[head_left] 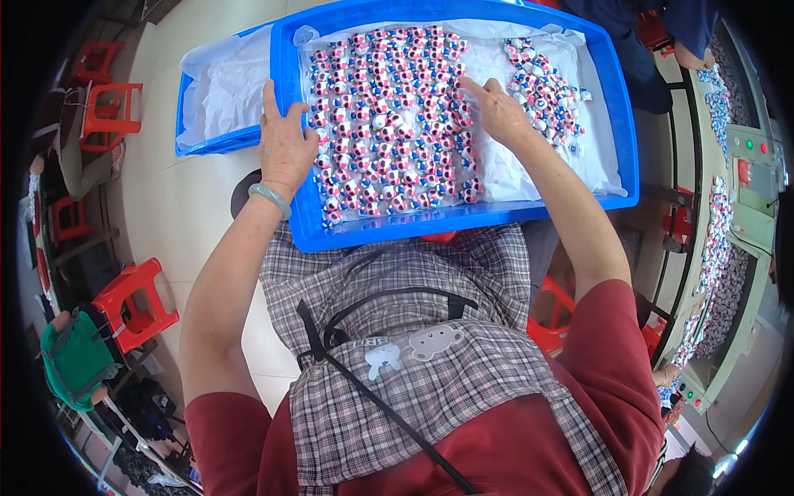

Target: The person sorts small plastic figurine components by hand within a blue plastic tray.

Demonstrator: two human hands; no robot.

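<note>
A blue plastic tray (620, 116) lined with white sheet lies across my lap. Rows of small white, pink and blue figurines (389, 124) fill its left and middle part. On the right is a loose heap of the same figurines (546, 95). My left hand (288, 140) rests over the tray's left wall, fingers spread, with nothing visible in it; its fingertips are near the leftmost row. My right hand (500, 114) reaches in between rows and heap. Its index finger stretches left to the edge of the rightmost row, and no figurine shows in the hand.
A smaller blue tray (186, 107) with white lining adjoins on the left. Red stools (136, 306) stand along the left side, near a person in green (78, 360). At right, a worktable (715, 165) carries many more figurines, and another person's hand (693, 56) is beside it.
</note>
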